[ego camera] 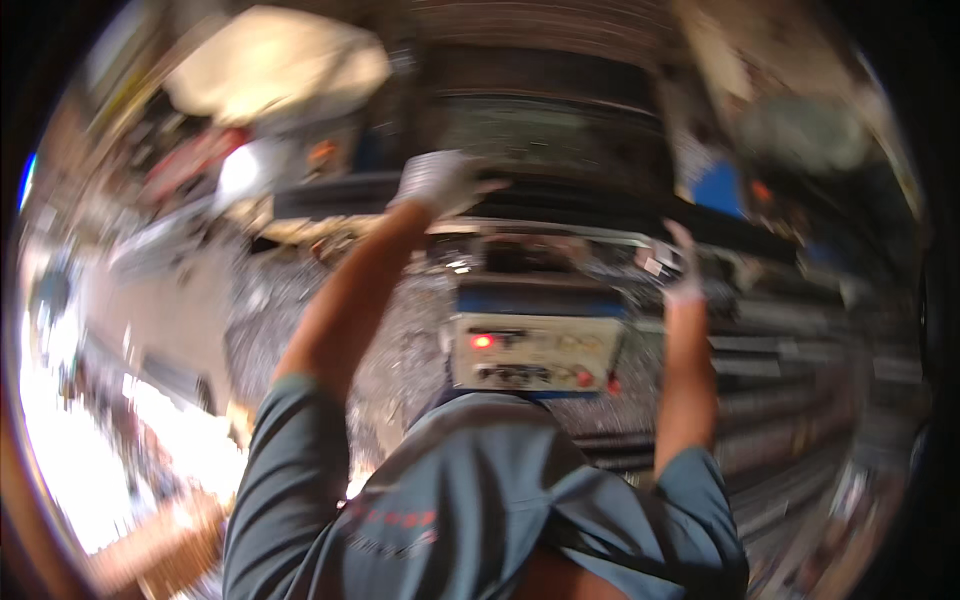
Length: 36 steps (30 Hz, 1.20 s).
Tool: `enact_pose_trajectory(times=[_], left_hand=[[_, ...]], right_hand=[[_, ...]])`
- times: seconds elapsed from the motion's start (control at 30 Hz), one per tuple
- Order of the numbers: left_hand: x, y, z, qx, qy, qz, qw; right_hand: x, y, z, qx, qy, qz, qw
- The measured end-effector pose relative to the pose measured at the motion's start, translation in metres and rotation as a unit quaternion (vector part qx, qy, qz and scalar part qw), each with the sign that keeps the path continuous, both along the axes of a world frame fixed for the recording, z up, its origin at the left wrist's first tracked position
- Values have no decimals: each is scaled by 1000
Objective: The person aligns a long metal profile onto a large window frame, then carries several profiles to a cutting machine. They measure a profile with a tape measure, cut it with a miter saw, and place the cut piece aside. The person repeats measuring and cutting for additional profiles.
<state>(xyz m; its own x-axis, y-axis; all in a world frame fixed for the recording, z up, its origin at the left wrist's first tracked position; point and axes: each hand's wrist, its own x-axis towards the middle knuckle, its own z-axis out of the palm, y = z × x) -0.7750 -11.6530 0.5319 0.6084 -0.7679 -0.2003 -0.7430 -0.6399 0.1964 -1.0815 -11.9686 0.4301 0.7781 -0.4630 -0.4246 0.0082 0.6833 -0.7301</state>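
Note:
My left hand (442, 182), in a pale glove with bare fingertips, is at a long dark metal bar (600, 202) of a machine, its fingers pointing right. Blur hides whether it grips the bar or only touches it. Farther right, my right hand (679, 266), also in a pale glove, is just in front of the same bar with its fingers raised. Beside its thumb is a small bright patch that I cannot identify. Between my forearms, close to my body, sits a beige control panel (536, 351) with a lit red lamp (482, 341) and several buttons and switches.
Shiny metal chips (292, 315) are strewn at the left. Long dark bars or profiles (780, 405) lie stacked at the right. A large pale round object (277, 64) stands at the upper left, a blue object (716, 191) at the upper right. The whole view is motion-blurred.

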Motion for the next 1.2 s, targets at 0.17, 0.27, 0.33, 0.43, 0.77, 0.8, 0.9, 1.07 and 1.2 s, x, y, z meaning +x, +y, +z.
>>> enact_pose_trajectory(times=[0.17, 0.27, 0.33, 0.43, 0.77, 0.8, 0.9, 1.07, 1.2], left_hand=[[3, -12, -25, -39, -90, -14, 995], [13, -13, -36, -57, -127, -33, 990], [20, -14, -45, -38, -150, -29, 987], [26, -15, -55, -42, -145, -12, 988], [26, -18, -59, -94, -171, -28, 980], [26, -18, -59, -86, -172, -26, 981], [22, -20, -55, -77, -198, -17, 977], [19, -22, -50, -42, -194, 47, 979], [26, -22, -56, -51, -149, 107, 982]], right_hand=[[16, -25, -22, 173, 43, 10, 984], [35, -34, -24, 165, 60, 95, 980], [42, -34, -24, 145, 110, 91, 979], [42, -32, -19, 128, 124, 66, 982], [47, -36, -31, 89, 108, 32, 990], [48, -35, -32, 68, 114, 20, 991], [44, -32, -29, 17, 136, -7, 991], [18, -17, -26, 23, 121, 9, 992], [-37, 18, -37, 111, 53, 20, 992]])
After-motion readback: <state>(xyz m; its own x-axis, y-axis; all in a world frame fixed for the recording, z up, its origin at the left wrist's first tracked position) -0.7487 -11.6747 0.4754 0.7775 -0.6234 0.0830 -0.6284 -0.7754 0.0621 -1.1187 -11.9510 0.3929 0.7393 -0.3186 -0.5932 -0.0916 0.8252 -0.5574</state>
